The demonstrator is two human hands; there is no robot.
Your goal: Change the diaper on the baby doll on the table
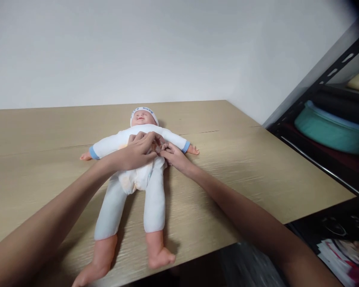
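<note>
A baby doll (154, 215) in a white suit with blue cuffs and a white cap lies on its back on the wooden table (227, 187), feet toward me. Round its hips is a white diaper (137, 175) with pale orange patches. My left hand (139, 151) reaches across the doll's belly, fingers bent down at the diaper's waist. At the doll's hip on the right, my right hand (174, 155) has its fingers pinched at the diaper's edge. The fingertips of both hands meet close together, and part of the waist is hidden beneath them.
A black metal shelf rack (326, 81) stands at the right, with a teal basin (332, 129) on it. Below the table's right edge lie blurred printed items (344, 259). A pale wall (107, 52) rises behind the table.
</note>
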